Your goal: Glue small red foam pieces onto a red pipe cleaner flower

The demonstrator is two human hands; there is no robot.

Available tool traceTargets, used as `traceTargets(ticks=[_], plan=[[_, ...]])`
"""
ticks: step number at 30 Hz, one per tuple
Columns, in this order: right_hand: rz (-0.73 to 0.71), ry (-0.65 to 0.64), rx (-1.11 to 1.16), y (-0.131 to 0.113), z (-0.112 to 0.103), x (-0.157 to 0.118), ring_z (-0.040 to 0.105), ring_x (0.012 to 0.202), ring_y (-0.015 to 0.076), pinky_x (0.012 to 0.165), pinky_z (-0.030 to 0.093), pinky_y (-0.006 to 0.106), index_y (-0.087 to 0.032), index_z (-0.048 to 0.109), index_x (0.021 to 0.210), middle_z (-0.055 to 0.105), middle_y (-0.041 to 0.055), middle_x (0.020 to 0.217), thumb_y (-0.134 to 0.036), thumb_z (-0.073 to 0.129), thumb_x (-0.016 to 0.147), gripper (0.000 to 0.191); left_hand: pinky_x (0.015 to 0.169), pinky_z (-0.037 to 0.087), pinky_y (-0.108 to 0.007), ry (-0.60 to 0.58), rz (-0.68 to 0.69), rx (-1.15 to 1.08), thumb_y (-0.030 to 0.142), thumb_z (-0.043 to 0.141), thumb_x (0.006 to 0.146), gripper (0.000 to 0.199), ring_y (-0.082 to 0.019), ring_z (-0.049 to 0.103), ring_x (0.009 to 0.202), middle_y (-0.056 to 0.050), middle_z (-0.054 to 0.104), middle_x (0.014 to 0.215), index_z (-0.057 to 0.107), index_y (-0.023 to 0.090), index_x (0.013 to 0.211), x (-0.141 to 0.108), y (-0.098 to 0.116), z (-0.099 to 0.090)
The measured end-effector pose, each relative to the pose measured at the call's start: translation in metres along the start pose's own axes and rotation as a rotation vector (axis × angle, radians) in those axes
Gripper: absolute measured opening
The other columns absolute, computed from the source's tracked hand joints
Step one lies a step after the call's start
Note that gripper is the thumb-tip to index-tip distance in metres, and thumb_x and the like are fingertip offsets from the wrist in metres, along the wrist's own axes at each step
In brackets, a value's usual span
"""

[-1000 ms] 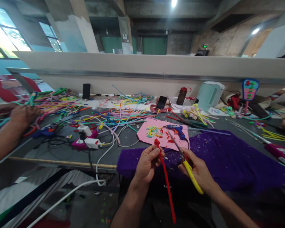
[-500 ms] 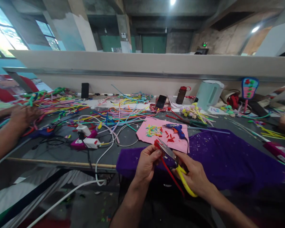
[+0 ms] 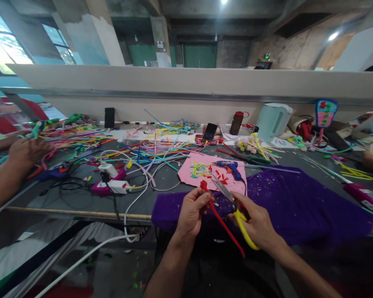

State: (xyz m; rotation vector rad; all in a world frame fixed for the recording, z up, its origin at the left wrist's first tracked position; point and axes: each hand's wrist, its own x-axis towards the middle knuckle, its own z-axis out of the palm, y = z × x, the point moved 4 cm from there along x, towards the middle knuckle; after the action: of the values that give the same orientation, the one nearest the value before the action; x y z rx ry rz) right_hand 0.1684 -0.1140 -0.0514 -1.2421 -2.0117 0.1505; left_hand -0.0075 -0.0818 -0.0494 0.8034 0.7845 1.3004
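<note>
On my feed the left hand (image 3: 191, 212) is pinched on one red stem (image 3: 226, 227), bunched tip just above the fingers, long axis slanting down-right past the left of the yellow handles. The right hand (image 3: 254, 217) is wrapped on one pair of scissors (image 3: 224, 191), blades aimed up-left beside that tip, left hand nearer it; I can't tell if they're parted or touching. Beyond: one glue gun (image 3: 233, 169), one pink sheet (image 3: 185, 174), uncountable red bits (image 3: 224, 181).

Dim light overall, window (image 3: 3, 41) is overexposed by daylight, ceiling lamp (image 3: 333, 36) is haloed, outer edges are stretched.
</note>
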Motion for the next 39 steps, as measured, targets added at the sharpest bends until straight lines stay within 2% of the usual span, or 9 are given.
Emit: traceTargets(ticks=[4,7,13,17,23,29,33,36,39], plan=[[0.098,0.01,-0.14,0.035,-0.02,0.0,0.058,0.062,0.0127,0.056,0.046,0.022,-0.021,0.045,0.123,0.061,0.0025,0.081,-0.04,0.054,0.076,0.051,0.039,0.027,-0.016,0.026,0.012,-0.007,0.03,0.07,0.062,0.022,-0.004,0.042,0.043,-0.002,0.061,0.063,0.058,0.012,0.068,-0.001,0.008,-0.004],[0.196,0.02,-0.378,0.072,-0.042,-0.005,0.061,0.072,0.0172,0.059,0.046,0.025,-0.023,0.047,0.122,0.063,0.004,0.087,-0.047,0.052,0.075,0.053,0.039,0.028,-0.015,0.015,-0.012,-0.034,0.029,0.069,0.063,0.022,-0.004,0.043,0.042,-0.001,0.061,0.06,0.055,0.013,0.068,-0.001,0.012,-0.005],[0.424,-0.257,-0.594,0.135,-0.067,-0.013,0.063,0.074,0.0234,0.055,0.042,0.028,-0.023,0.043,0.125,0.066,0.0059,0.088,-0.049,0.044,0.077,0.054,0.038,0.027,-0.014,-0.034,-0.002,-0.022,0.028,0.07,0.062,0.024,-0.003,0.041,0.04,0.001,0.059,0.054,0.053,0.013,0.065,0.001,0.016,0.005],[0.392,-0.417,-0.518,0.15,-0.073,0.0,0.063,0.071,0.021,0.053,0.038,0.026,-0.025,0.044,0.124,0.066,0.0032,0.084,-0.044,0.047,0.076,0.052,0.038,0.027,-0.015,-0.005,0.013,0.063,0.027,0.072,0.059,0.024,-0.004,0.043,0.039,0.001,0.058,0.05,0.054,0.014,0.064,0.0,0.021,0.009],[0.269,-0.464,-0.527,0.157,-0.075,0.028,0.059,0.088,0.0225,0.066,0.04,0.027,-0.024,0.047,0.123,0.064,0.0068,0.099,-0.039,0.052,0.072,0.053,0.043,0.031,-0.016,0.001,0.101,0.191,0.025,0.072,0.059,0.02,-0.007,0.049,0.044,0.002,0.058,0.049,0.058,0.015,0.067,0.0,0.027,0.009],[0.238,-0.449,-0.663,0.139,-0.075,0.03,0.059,0.087,0.0214,0.069,0.04,0.029,-0.024,0.05,0.12,0.062,0.0091,0.098,-0.036,0.048,0.078,0.044,0.044,0.028,-0.015,-0.04,0.078,0.166,0.026,0.07,0.062,0.019,-0.006,0.046,0.045,0.001,0.058,0.051,0.056,0.015,0.068,0.004,0.025,0.006],[0.205,-0.29,-0.803,0.103,-0.079,0.028,0.059,0.081,0.0247,0.073,0.04,0.036,-0.019,0.058,0.109,0.063,0.0126,0.092,-0.033,0.052,0.078,0.034,0.042,0.024,-0.015,-0.089,0.074,0.204,0.028,0.067,0.066,0.018,-0.004,0.04,0.042,0.001,0.057,0.051,0.055,0.014,0.067,0.004,0.025,0.011],[0.041,-0.208,-0.515,0.056,-0.071,0.027,0.059,0.085,0.0206,0.075,0.042,0.032,-0.019,0.056,0.11,0.063,0.0098,0.093,-0.029,0.048,0.082,0.03,0.041,0.024,-0.015,-0.121,0.072,0.215,0.028,0.067,0.066,0.019,-0.004,0.039,0.042,0.001,0.056,0.05,0.055,0.014,0.066,0.003,0.025,0.019],[-0.107,-0.388,-0.063,0.008,-0.048,0.028,0.06,0.082,0.0141,0.072,0.045,0.024,-0.022,0.057,0.107,0.064,0.0038,0.095,-0.033,0.046,0.085,0.027,0.043,0.027,-0.016,-0.141,0.058,0.22,0.029,0.067,0.066,0.019,-0.005,0.042,0.043,0.001,0.057,0.052,0.055,0.014,0.068,0.005,0.022,0.029]])
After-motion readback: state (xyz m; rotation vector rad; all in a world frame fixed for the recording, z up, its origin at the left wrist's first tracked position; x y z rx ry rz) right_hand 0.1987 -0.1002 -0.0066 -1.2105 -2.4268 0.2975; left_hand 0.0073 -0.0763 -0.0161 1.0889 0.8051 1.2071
